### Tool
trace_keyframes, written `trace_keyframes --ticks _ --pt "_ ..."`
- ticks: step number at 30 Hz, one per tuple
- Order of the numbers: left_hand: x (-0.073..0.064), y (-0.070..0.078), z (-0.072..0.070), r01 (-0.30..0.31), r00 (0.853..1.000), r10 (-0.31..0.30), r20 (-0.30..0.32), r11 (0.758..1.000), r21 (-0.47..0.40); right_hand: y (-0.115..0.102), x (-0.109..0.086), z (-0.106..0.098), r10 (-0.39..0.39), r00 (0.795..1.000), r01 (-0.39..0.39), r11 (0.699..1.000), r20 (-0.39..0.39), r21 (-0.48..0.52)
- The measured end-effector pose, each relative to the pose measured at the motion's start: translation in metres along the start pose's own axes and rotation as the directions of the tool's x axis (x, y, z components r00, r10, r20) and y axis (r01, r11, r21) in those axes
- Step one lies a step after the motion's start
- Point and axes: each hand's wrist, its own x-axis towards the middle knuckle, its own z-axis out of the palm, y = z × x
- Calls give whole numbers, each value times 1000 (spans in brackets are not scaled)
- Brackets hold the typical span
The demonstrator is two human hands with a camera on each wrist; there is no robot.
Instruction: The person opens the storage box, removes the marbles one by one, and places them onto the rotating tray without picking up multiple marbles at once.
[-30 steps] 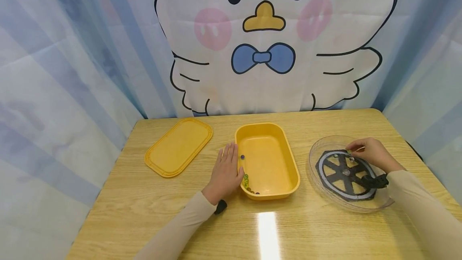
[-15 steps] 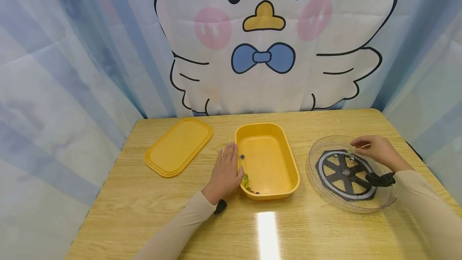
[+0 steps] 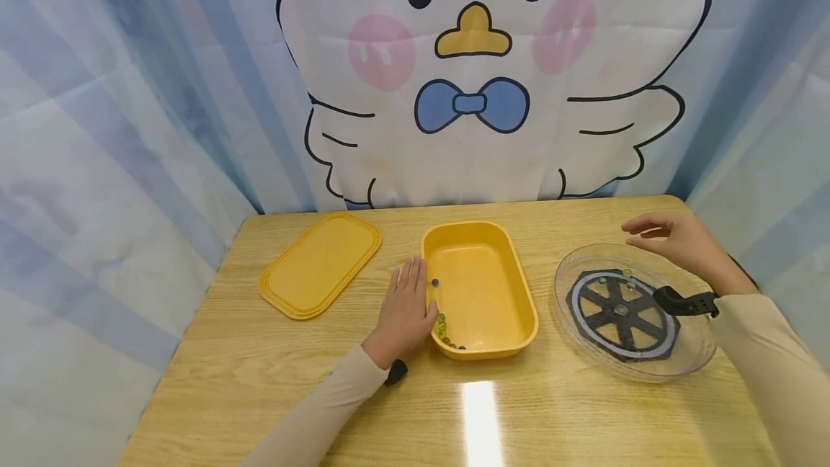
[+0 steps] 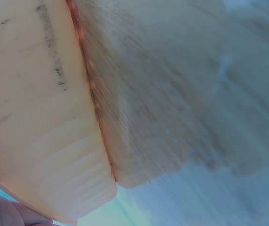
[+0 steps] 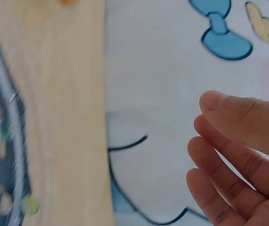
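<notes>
My left hand (image 3: 403, 312) lies along the left side of a yellow plastic tub (image 3: 486, 287), its fingers straight and its thumb at the rim. Inside the tub, several small green, brown and dark marbles (image 3: 442, 324) gather at the near left, with a dark marble (image 3: 435, 282) farther up that side. Over the far right rim of a clear round dish (image 3: 697, 357) hovers my right hand (image 3: 681, 245), fingers loosely bent and nothing between them. The dish holds a dark six-spoked wheel shape (image 3: 624, 324). Near its far edge sit a green marble (image 3: 627, 273) and other small marbles (image 5: 3, 202).
A flat yellow lid (image 3: 320, 265) lies on the wooden table (image 3: 259, 380), left of the tub. Behind the table hangs a curtain (image 3: 473, 164) with a cartoon bird. A dark wrist strap piece (image 3: 684, 303) hangs above the dish's right side.
My right hand has let go of a green marble at the wheel's far edge and risen up and away from it. The left hand and tub have stayed put.
</notes>
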Motion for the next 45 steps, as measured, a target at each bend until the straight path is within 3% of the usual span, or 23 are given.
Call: trace_keyframes --ticks 10,17,24,31,37,45 --pt "-1 0 0 5 1000 -5 6 1000 4 -62 23 19 -122 993 122 991 -10 58" --pt "-2 -1 2 6 1000 -6 14 1000 5 -97 45 48 -232 972 228 965 23 132" --pt "-1 -1 2 7 1000 -7 10 1000 10 -123 69 84 -287 954 265 944 93 196" --pt "0 1 1 12 1000 -12 6 1000 14 -136 83 122 -310 938 263 926 151 270" --pt "0 2 -1 19 1000 -19 12 1000 21 -142 91 150 -296 930 213 917 216 338" --pt "1 3 -2 34 999 -35 28 999 23 -144 99 182 -320 903 219 917 287 334"
